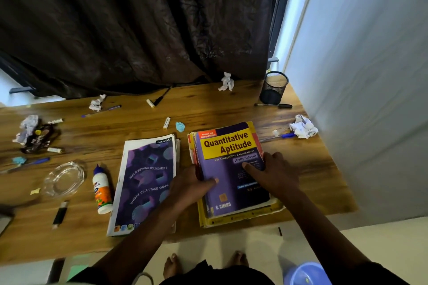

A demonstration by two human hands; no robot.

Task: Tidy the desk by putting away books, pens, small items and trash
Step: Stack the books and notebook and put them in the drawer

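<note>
Both hands clasp the purple-and-yellow "Quantitative Aptitude" book point(228, 169) by its sides: the left hand point(190, 184) wraps the spine edge with the thumb on the cover, the right hand point(274, 174) curls over the opposite edge, thumb on the cover too. The book tops a stack of yellow books point(240, 218) on the wooden desk point(208, 109). Just left lies a purple Classmate notebook point(144, 185), then a white glue bottle point(102, 190). Crumpled white paper balls point(303, 127), pens point(273, 105) and a black mesh pen holder point(274, 87) are scattered beyond.
</note>
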